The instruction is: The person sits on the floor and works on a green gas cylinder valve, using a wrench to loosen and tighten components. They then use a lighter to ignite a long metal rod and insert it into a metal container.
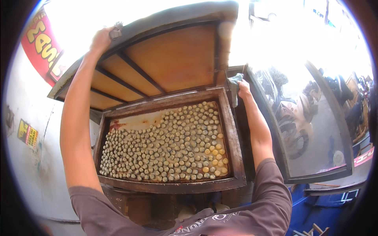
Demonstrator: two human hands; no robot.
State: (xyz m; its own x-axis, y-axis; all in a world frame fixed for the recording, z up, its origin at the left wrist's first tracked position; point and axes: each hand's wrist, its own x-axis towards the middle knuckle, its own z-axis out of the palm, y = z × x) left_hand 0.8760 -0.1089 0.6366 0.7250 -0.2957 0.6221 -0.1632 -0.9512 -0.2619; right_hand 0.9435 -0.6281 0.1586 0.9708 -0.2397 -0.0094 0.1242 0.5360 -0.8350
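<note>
A big lid (169, 51) with a brown underside and dark ribs is tilted up over a dark-framed box (173, 188). Inside lies a tray (136, 121) covered with rows of small round dough balls (165, 147), mostly grey-green, with several yellower ones at the right. My left hand (101, 39) is closed at the lid's upper left edge, round a crumpled grey cloth (115, 31). Beside the lid's right end, my right hand (244, 89) is closed on a grey-green cloth (234, 87), close to a thin wire or cord at the box's right side.
To the right stands a dark-framed glass panel (311, 126), with blurred shapes behind it. A pale wall (35, 169) with a small yellow-and-black sticker (27, 133) and a red banner (41, 41) are at the left. Blue surfaces (315, 212) show at lower right.
</note>
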